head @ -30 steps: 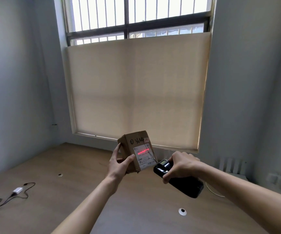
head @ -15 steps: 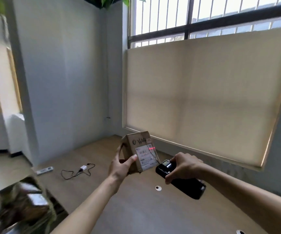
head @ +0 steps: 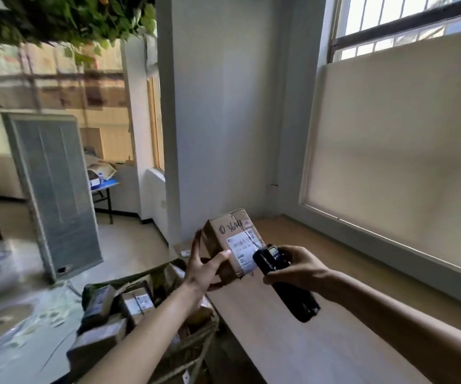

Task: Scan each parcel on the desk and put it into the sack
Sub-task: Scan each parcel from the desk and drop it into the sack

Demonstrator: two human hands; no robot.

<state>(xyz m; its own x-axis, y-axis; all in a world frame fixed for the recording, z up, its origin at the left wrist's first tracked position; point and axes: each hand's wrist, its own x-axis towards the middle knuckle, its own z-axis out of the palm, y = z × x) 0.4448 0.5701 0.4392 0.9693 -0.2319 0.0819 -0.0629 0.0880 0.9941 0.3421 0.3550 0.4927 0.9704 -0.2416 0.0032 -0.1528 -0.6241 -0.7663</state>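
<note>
Since the earlier frames the view has swung left: the window blind (head: pixel 395 151) now fills only the right side, the sack has come into sight, and the red scan line no longer shows on the parcel's label.

Taking the one desk (head: pixel 293 314) as landmark, the one blind hangs behind its far edge. The one sack (head: pixel 185 347), olive green, stands open on the floor just beside the desk's left edge; at least four boxed parcels (head: pixel 136 300) lie in it, blurred, so the count is not sure, and the left forearm hides part of it.

Above the desk's left end the one held parcel (head: pixel 232 239), a brown box with a white label and handwritten marks, is tilted. The left hand (head: pixel 200 268) grips it from below, thumb pressed on the labelled face, fingers curled behind the far side and mostly hidden. The right hand (head: pixel 297 268), just right of the parcel, curls its fingers round the one black scanner (head: pixel 284 286), whose head covers the label's lower right corner; whether they touch cannot be told. The label's print is too small to read.
</note>
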